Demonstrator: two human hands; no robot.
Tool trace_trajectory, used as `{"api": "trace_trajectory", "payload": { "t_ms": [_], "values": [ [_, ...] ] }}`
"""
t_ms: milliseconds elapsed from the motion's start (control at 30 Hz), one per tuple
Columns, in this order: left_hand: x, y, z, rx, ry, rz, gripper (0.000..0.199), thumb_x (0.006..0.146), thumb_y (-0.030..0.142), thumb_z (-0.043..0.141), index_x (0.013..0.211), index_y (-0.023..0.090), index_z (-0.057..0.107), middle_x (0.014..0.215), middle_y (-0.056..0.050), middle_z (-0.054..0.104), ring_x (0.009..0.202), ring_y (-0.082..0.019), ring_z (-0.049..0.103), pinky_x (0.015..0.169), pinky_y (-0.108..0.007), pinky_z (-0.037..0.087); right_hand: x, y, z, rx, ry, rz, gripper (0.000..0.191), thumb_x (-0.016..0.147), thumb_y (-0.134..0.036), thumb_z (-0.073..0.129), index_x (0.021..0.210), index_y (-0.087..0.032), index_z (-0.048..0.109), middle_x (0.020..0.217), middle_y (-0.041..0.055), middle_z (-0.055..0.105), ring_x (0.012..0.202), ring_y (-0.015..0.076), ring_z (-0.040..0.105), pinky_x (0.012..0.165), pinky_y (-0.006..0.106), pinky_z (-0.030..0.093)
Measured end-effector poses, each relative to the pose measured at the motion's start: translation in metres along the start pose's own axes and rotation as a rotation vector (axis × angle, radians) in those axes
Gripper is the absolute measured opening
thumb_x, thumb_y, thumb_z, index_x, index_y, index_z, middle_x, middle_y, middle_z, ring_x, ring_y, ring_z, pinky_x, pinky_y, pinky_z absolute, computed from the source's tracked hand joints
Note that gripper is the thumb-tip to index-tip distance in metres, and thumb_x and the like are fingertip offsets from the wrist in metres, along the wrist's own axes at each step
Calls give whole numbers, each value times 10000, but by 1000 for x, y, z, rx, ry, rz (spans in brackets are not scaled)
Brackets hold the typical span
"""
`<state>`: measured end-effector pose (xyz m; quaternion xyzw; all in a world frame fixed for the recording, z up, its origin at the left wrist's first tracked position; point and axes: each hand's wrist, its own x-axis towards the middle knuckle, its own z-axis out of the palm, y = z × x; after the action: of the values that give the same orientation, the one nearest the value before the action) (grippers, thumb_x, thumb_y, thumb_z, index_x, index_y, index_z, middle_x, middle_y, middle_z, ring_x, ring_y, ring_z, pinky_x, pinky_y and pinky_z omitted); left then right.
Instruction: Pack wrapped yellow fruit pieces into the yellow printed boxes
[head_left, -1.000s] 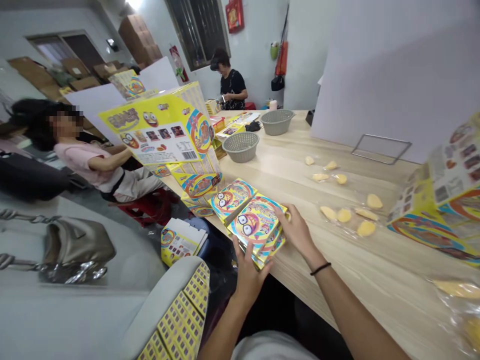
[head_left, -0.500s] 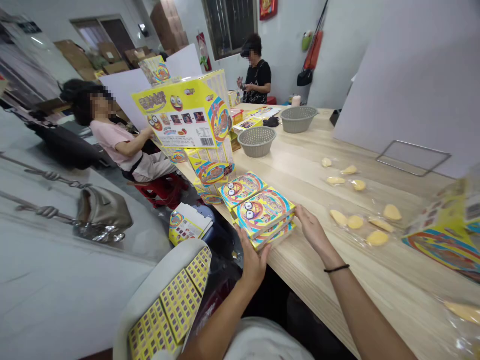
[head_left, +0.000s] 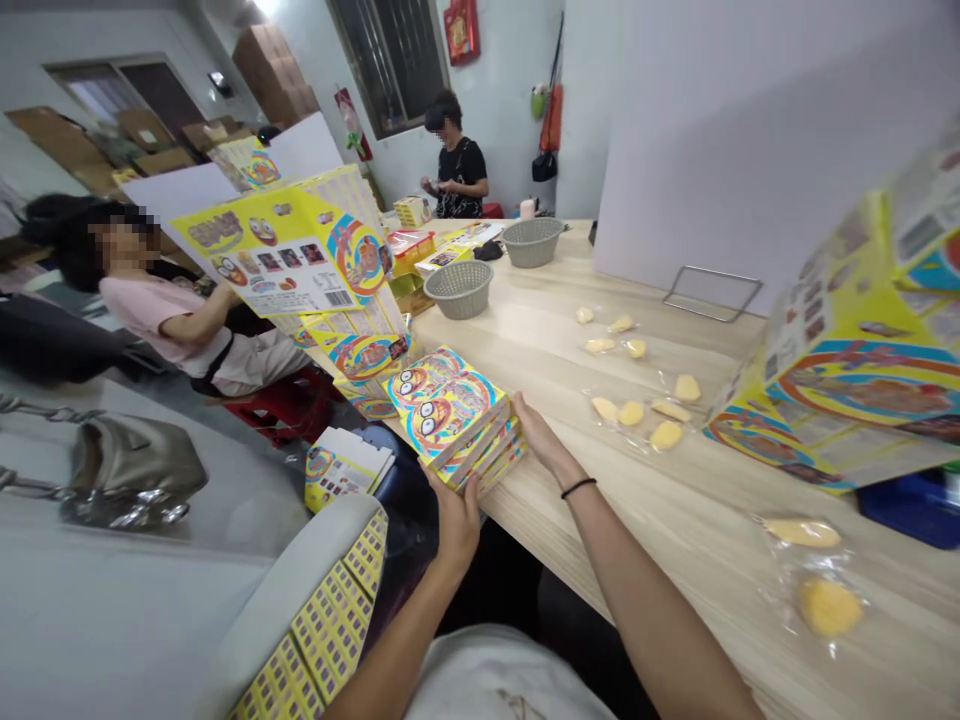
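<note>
Wood-grain table [head_left: 712,520] runs across view; white panel [head_left: 690,130] upright at far side. Lg. yellow cartons [head_left: 862,390] at R; blue tray [head_left: 911,508] shows just beside their lower edge, out of frame 1 s ago. Second carton pile [head_left: 277,260] at L. Co-worker in pink [head_left: 139,305] seated beyond it, unchanged. Co-worker in black [head_left: 465,170] at far end has both hands low in front; one was raised 0.5 s ago.

Flat-box stack [head_left: 450,420], several layers, sits on table by near edge. Chg. noted: top boxes showed a clear gap 1 s ago; now meet nearly flush, seam hard to see. R hand [head_left: 538,440] lies extended, not clenched, against stack's R end; 1 s ago its fingers were over top box. L hand [head_left: 459,520] touches near side, thumb and fingers spread; undersides hidden, so can't tell if it grips or only presses.

Two gray baskets [head_left: 457,292] near each other past stack, same pos. on table. Wire stand [head_left: 724,274] by panel. Smallest: yellow pieces [head_left: 631,412] in clear bags, R of stack, undisturbed.
</note>
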<state>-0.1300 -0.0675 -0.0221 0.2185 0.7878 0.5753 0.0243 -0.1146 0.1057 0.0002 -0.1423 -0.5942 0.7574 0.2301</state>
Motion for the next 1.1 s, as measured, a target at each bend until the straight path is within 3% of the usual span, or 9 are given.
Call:
{"api": "trace_trajectory", "payload": {
  "t_ms": [167,433,600,700,800,867,967,1033,1100],
  "values": [
    [-1,-2,2,42,-38,-31,892,843,396,491,1408,135,-147,1511,-161,-90,1392,-226,66,1129,-353,129,-4,19,-7,102,-36,46,725,817,-707,222,1177,-191,582,1231,63,590,1129,220,542,994,380,383],
    [-6,-6,7,28,-31,-69,1030,720,303,652,1414,193,-102,1518,-144,11,1389,-226,110,1119,-382,153,-17,36,-9,112,5,98,771,790,-739,217,1099,-167,632,1125,91,654,1106,230,559,1006,391,365],
    [-3,-25,6,86,-95,-43,984,762,298,589,1403,120,-137,1512,-183,-9,1392,-210,68,1123,-372,133,-16,38,-5,25,27,44,796,807,-724,124,1080,-179,635,1091,81,670,1034,214,601,953,385,419],
    [-19,-39,-3,147,-83,-189,951,789,304,543,1390,33,-142,1498,-227,-63,1390,-220,-16,1125,-386,93,-24,31,-6,-106,113,-27,722,821,-699,198,1073,-183,636,1119,91,654,1082,220,567,988,401,384],
    [-51,-45,-17,222,-260,-409,825,810,302,493,1397,-23,12,1488,-263,15,1385,-257,8,1120,-425,102,-53,17,-29,-265,315,-120,623,758,-676,435,1090,-182,620,1239,121,569,1201,258,453,1068,457,251],
    [-67,-40,-20,254,-483,-312,630,809,290,489,1363,66,288,1495,-204,140,1383,-261,88,1117,-425,149,-90,8,-62,-392,498,-181,581,728,-625,534,1079,-170,618,1272,146,528,1246,287,383,1088,505,157],
    [-57,-12,11,258,-696,36,402,868,287,397,1250,207,491,1485,-97,250,1375,-210,184,1116,-408,187,-162,4,-123,-931,909,-300,472,814,-541,470,1040,-156,622,1159,168,585,1150,304,476,1014,544,273],
    [-24,16,61,280,-681,238,381,882,300,382,1230,220,512,1491,-84,237,1381,-202,166,1114,-409,193,-208,10,-157,-1263,1125,-222,533,844,-569,374,1037,-137,618,1153,200,574,1118,345,503,935,564,349],
    [22,46,129,369,-610,347,420,869,333,425,1267,211,479,1512,-98,158,1394,-226,87,1111,-418,185,-241,22,-179,-1476,1157,-41,660,830,-640,274,1102,-131,593,1246,232,498,1151,406,465,879,613,367]
  ]
}}
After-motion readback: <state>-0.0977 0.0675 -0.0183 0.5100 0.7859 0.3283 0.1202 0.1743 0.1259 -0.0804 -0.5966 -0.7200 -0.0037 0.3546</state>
